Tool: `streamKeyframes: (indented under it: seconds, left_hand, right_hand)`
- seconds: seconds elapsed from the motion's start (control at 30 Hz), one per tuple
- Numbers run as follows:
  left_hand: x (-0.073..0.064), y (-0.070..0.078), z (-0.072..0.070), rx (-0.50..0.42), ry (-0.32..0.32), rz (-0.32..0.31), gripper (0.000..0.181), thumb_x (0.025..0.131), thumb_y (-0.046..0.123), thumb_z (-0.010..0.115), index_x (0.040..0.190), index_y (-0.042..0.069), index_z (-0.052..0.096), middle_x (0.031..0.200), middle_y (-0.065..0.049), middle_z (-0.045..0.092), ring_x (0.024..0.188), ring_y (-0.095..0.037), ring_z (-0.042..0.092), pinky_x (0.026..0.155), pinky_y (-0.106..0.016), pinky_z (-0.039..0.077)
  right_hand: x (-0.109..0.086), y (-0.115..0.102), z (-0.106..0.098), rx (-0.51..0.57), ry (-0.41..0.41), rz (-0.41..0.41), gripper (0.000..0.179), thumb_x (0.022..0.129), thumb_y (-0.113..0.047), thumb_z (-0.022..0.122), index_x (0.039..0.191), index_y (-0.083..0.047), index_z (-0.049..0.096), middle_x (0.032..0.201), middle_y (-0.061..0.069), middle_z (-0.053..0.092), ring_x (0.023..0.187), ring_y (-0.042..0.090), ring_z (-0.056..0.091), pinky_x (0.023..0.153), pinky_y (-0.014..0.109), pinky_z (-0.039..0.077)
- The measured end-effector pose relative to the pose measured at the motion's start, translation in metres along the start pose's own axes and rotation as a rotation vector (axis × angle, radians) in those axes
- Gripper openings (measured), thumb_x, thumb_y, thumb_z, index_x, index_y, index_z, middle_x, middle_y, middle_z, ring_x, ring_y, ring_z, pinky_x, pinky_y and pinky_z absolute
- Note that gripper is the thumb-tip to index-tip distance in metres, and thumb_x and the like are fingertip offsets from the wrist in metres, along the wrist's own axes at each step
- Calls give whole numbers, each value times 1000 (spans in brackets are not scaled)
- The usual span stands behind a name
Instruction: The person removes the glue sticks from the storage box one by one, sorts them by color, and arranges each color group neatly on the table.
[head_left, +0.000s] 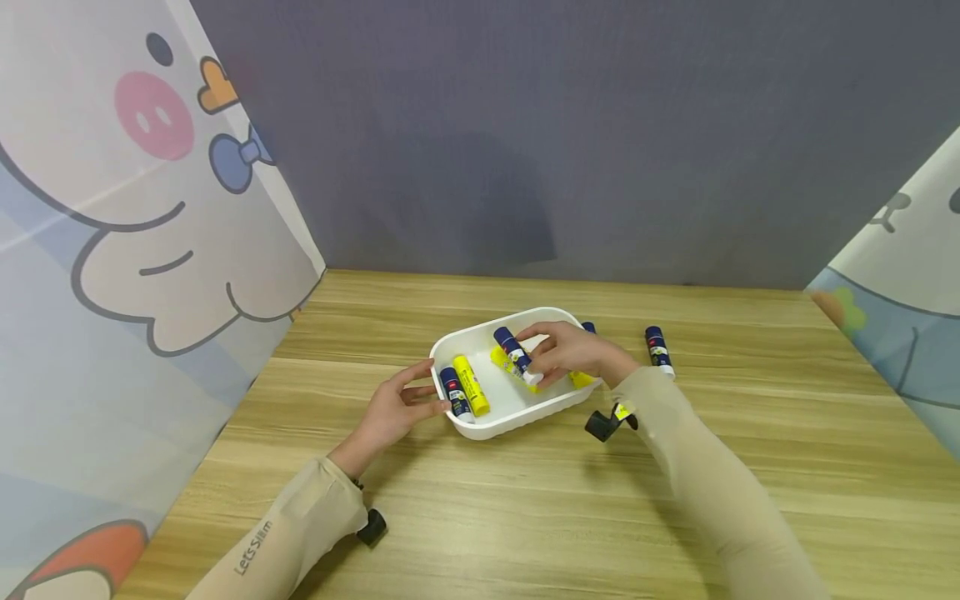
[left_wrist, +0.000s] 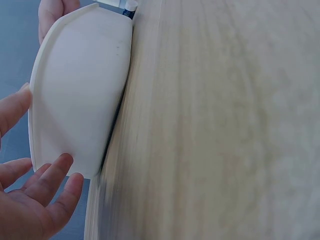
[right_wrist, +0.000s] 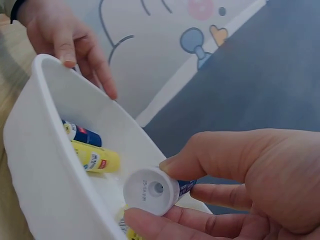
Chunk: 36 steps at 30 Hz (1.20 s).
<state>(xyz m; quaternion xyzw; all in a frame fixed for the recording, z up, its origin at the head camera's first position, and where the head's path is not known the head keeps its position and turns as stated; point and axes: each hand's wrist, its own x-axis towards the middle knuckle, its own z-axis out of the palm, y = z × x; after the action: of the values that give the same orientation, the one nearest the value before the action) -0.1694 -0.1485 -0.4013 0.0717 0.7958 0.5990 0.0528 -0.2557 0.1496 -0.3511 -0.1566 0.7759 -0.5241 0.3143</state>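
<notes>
A blue glue stick (head_left: 514, 353) is held over the inside of the white tray (head_left: 491, 430), its white end turned toward the near side. It is pinched between the thumb and fingers of the right hand (head_left: 568, 347); because only fingertips are used on a smooth, round barrel, it could be spun or dropped if the pinch were loosened unevenly.

Directly below, a yellow glue stick (head_left: 498, 358) is partly covered by the held one; whether the two are touching cannot be told. If the blue stick were lowered here, the yellow one could be struck and set rolling.

At the tray's left end, a blue-and-white stick (head_left: 456, 395) and a yellow tube (head_left: 471, 385) are laid side by side; the pair could be parted by a knock. More yellow (head_left: 581, 379) is seen at the right end, largely hidden by the right arm, so it could be brushed unnoticed.

The left end is touched by the left hand (head_left: 388, 412), its fingers spread rather than clenched; by so light a contact, the tray could be allowed to slide or pivot on the bench (head_left: 465, 517) if its wall were bumped. Farther right, a loose blue stick (head_left: 658, 350) could be rolled by a sleeve.
</notes>
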Motion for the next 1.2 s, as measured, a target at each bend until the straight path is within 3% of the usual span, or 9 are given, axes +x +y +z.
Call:
streamKeyframes:
  seconds: [0.37,1.0,1.2]
  left_hand:
    - [-2,2,0,-10,-6,6,71,87,3,77,148,-5,41,142,-29,47,122,-43,57,94,-44,54]
    - [-1,0,0,-7,-5,15,71,86,3,77,147,-6,41,142,-29,47,121,-43,57,93,-43,54]
    - [-1,0,0,-9,-4,6,71,86,2,77,147,-5,41,142,-29,47,121,-43,57,94,-44,54]
  right_hand:
    - [-16,10,-22,62,43,-64,66,88,6,61,149,6,33,97,15,57,81,20,64,85,51,57]
    - [-50,30,-65,147,190,-98,67,92,10,56,151,8,24,113,24,51,89,19,64,83,39,59]
    - [-63,37,-77,140,221,-120,68,93,9,56,152,9,21,115,24,55,90,19,67,87,47,56]
